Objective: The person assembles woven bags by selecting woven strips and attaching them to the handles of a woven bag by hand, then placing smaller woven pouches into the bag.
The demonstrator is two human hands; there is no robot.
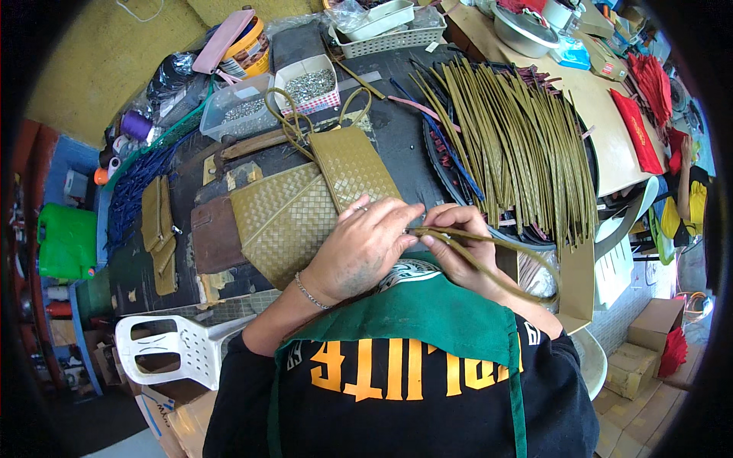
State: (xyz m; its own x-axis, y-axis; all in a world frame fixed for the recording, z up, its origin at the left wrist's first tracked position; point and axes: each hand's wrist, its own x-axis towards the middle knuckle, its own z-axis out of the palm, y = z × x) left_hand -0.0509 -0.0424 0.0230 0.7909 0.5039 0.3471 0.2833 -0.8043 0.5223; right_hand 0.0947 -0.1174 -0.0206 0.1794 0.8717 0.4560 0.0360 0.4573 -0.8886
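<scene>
Close in front of my chest, a narrow olive strap (489,238) is gripped by my right hand (461,246), its fingers curled and pinching. From there it loops out to the right over my forearm. My left hand (368,243) meets the right one at the strap's end, thumb and fingers pinched together; the small piece between the fingertips is too hidden to name. Beside my left hand lie an olive woven pouch (353,164) with thin cord loops and a larger woven panel (279,214). A brown leather piece (220,235) rests left of them.
A thick bundle of olive straps (519,145) covers the table's right side. Behind the pouch stand a patterned box (307,82) and a clear tub (238,108) of small metal parts. A white plastic chair (175,347) is at lower left. Another person's arm (685,164) shows far right.
</scene>
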